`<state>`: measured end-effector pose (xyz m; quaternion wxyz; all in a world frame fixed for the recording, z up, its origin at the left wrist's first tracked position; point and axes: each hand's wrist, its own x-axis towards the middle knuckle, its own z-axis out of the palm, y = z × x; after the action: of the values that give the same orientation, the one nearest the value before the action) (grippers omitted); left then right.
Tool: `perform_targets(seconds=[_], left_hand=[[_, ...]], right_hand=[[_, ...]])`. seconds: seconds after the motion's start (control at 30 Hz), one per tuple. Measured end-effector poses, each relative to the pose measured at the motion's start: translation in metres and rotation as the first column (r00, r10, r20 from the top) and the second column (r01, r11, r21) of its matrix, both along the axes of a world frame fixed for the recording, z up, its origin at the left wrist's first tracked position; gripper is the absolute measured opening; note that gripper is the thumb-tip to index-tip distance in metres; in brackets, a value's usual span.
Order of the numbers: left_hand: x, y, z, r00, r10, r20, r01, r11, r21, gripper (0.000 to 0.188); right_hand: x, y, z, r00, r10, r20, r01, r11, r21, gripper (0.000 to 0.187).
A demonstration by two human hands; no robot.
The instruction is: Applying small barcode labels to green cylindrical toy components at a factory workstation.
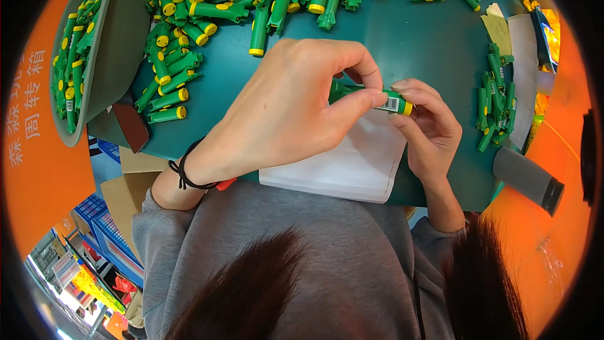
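A green plastic tube with a yellow end cap (408, 108) is held level between my hands above the table. My left hand (296, 97) reaches over it, with its thumb pressed against a small white barcode label (391, 103) on the tube's side. The thumb and fingers of my right hand (434, 119) pinch the yellow-capped end. Part of the tube is hidden behind my left fingers. Below my hands, a white paper sheet (333, 173) lies along the table's near edge.
Many similar green tubes (277, 0) are heaped across the far side of the green table (434, 44). A grey-green tub (104, 56) at the left holds more. On the right are another pile (497, 97) and a grey tumbler (527, 179). A dark phone-like object (130, 124) lies beside the tub.
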<state>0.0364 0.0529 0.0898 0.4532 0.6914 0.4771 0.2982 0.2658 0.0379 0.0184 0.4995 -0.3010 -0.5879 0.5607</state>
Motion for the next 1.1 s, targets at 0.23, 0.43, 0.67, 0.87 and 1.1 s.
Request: perform_targets(seconds=[0.23, 0.43, 0.67, 0.87, 1.1], left_hand=[[0.0, 0.0, -0.002, 1.0, -0.002, 0.017, 0.001, 0.999, 0.046, 0.009], [-0.001, 0.0, 0.0, 1.0, -0.008, -0.024, 0.008, 1.0, 0.019, 0.009], [0.004, -0.003, -0.008, 0.999, -0.011, 0.034, 0.014, 0.995, -0.098, 0.019], [0.002, 0.004, -0.035, 0.883, -0.047, 0.466, 0.29, 0.837, -0.464, 0.022], [0.0, -0.003, -0.03, 0.942, -0.05, 0.331, 0.17, 0.922, -0.346, 0.047]], right_hand=[[0.0, 0.001, -0.002, 1.0, 0.02, 0.003, -0.021, 0.999, 0.039, 0.04], [-0.001, 0.0, -0.001, 1.0, 0.013, 0.022, -0.014, 0.999, 0.036, 0.04], [0.001, -0.004, 0.0, 0.999, 0.029, 0.034, -0.029, 1.0, 0.01, 0.037], [0.002, -0.002, -0.007, 0.997, 0.067, 0.036, -0.068, 0.998, 0.008, 0.037], [-0.006, 0.002, -0.004, 0.999, 0.036, -0.038, -0.042, 0.986, -0.162, 0.05]])
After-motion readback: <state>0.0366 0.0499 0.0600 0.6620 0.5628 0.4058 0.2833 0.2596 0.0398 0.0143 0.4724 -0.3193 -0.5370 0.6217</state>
